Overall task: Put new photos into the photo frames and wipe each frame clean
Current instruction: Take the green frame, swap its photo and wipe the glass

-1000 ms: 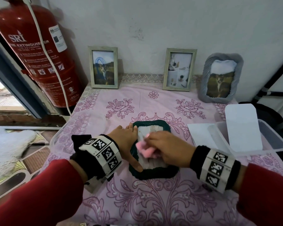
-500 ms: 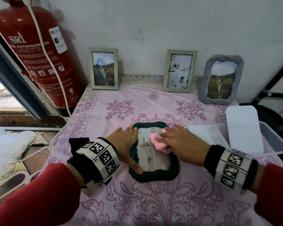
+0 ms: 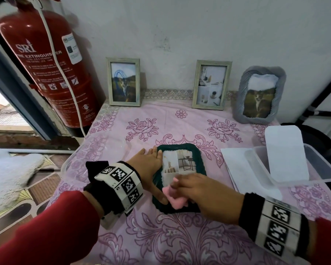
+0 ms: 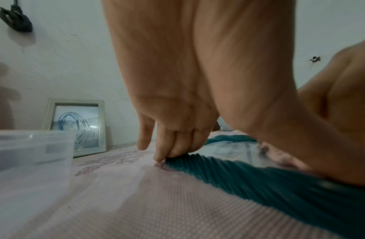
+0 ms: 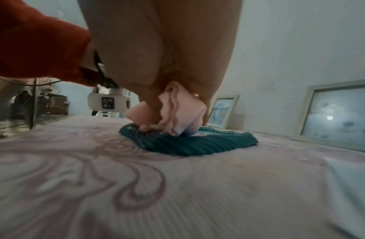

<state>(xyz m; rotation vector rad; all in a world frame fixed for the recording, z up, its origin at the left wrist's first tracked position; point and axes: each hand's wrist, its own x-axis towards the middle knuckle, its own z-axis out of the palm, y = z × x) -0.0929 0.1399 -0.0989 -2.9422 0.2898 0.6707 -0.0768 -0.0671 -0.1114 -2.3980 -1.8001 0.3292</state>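
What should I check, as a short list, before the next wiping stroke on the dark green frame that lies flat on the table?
1. Green frame lies flat on the tablecloth: ok.
2. Left hand steadies the frame's left edge, fingers straight: ok.
3. Right hand grips the pink cloth: ok.
4. Cloth touches the frame's near part: ok.
5. Photo sits inside the frame: ok.
6. Glass free of smudges: cannot tell.
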